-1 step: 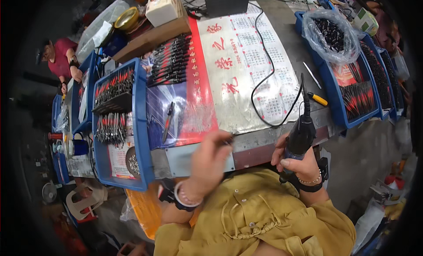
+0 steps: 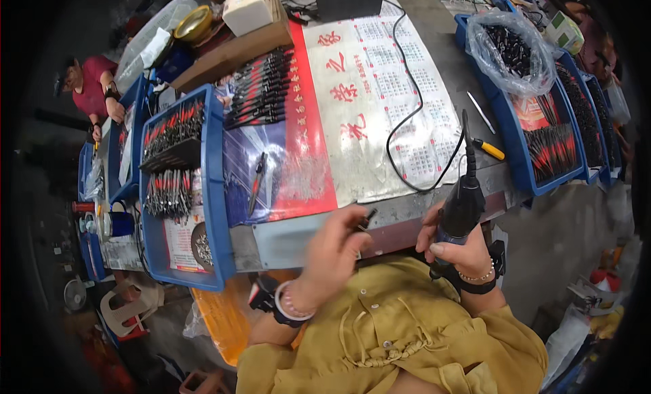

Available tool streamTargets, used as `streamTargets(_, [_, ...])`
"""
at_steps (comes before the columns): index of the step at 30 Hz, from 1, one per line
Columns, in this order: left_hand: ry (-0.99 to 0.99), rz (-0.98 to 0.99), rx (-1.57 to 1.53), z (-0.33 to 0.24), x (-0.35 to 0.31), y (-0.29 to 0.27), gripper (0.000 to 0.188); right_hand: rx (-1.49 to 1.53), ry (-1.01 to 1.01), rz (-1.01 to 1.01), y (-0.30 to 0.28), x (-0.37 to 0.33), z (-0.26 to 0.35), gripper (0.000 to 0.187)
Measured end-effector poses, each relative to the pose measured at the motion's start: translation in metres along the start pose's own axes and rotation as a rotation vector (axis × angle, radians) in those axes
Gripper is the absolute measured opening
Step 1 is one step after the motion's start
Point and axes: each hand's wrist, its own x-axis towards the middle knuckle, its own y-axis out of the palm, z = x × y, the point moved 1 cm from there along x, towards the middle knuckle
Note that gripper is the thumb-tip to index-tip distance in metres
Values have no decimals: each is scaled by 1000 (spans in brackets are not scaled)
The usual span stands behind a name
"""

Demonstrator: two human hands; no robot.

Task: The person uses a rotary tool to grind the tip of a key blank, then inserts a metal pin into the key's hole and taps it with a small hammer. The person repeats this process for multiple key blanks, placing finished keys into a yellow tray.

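My right hand (image 2: 469,256) is wrapped round a black electric screwdriver (image 2: 464,207), whose bit points down and whose cord rises from the top. Just above the table's front edge, the fingers of my left hand (image 2: 331,248) pinch a small dark part (image 2: 368,219); most of it is hidden and its kind is unclear. Beyond that hand, a single slim red-and-black hand tool (image 2: 257,184) lies on the blue part of the poster covering the table. Farther back, a row of similar red-and-black tools (image 2: 261,89) lies side by side.
A blue tray (image 2: 221,190) at the left holds many such tools and a round dish of small metal pieces (image 2: 202,247). At the right, another blue tray (image 2: 505,133) carries a plastic bag of black parts (image 2: 510,51). A yellow-handled screwdriver (image 2: 489,149) lies beside it. Another person (image 2: 100,92) works far left.
My left hand has shifted slightly to the right, and more of the dark part shows between its fingers. The right hand and the electric screwdriver stay nearly where they were.
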Motion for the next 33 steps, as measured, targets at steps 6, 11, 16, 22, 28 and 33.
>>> streamTargets(6, [-555,208,-595,38,-42,44,29,-148,84,-25,3,-7,-15,40])
streamTargets(11, [-664,180,-754,56,-62,64,14,-325,121,-63,5,-12,-33,38])
streamTargets(16, [-713,97,-881,69,-61,70,39,-433,95,-28,8,-7,-46,41])
streamTargets(22, [-815,58,-1268,83,-57,73,36,-369,132,-78,13,5,-57,50])
streamTargets(28, [-812,73,-1482,91,-59,74,33,-532,118,-5,11,21,-61,50])
streamTargets(33, [-753,93,-1516,92,-61,78,35,-700,147,22,8,27,-62,48])
